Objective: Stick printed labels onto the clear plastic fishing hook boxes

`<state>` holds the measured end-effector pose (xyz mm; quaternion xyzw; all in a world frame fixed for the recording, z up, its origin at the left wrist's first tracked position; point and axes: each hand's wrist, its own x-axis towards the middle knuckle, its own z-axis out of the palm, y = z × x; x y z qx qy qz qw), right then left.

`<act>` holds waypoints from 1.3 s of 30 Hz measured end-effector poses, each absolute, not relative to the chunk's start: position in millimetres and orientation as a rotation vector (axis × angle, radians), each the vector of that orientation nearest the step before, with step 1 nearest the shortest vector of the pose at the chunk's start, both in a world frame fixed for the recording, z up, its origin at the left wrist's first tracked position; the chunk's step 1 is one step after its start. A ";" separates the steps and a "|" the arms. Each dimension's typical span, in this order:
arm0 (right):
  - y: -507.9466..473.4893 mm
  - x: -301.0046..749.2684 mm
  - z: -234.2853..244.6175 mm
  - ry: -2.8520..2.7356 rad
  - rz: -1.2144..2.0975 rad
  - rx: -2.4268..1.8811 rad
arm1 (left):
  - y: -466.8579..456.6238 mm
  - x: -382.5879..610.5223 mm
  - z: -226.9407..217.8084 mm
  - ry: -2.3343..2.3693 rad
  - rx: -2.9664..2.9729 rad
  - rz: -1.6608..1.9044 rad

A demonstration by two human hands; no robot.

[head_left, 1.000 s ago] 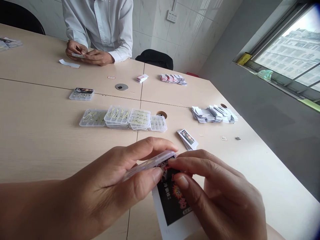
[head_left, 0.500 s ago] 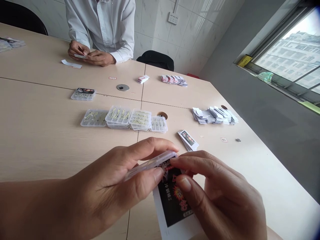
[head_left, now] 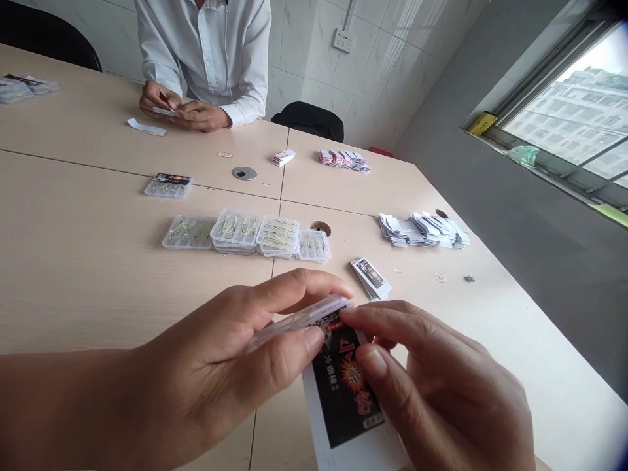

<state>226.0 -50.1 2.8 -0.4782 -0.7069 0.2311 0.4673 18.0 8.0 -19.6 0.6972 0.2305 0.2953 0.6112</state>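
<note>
Left hand (head_left: 196,353) grasps clear plastic box (head_left: 294,325) along its long edges (light, slick, likely brittle; edges give safest hold). Right hand (head_left: 441,386) pinches thin printed card (head_left: 346,399), card trailing from under box toward body.

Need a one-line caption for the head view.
Left hand holds a clear plastic box to a black printed card; right hand pinches the card.

Fingers (head_left: 392,320) hide most of a clear plastic box (head_left: 294,326); a printed card (head_left: 346,392) runs off the bottom edge. A co-worker (head_left: 203,59) is cropped at the neck, and a grey speck (head_left: 470,279) is too small to identify.
</note>
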 end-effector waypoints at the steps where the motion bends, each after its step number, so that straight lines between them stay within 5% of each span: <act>1: -51.0 226.2 2.9 -1.732 0.565 -1.201 | 8.2 18.8 -18.9 0.527 1.599 0.687; 18: -56.3 235.7 6.0 -1.792 0.377 -1.349 | 10.4 20.4 -10.3 0.508 1.427 0.664; 39: -48.7 224.4 -12.6 -1.676 0.561 -1.132 | 15.3 16.4 -14.2 0.401 1.168 0.427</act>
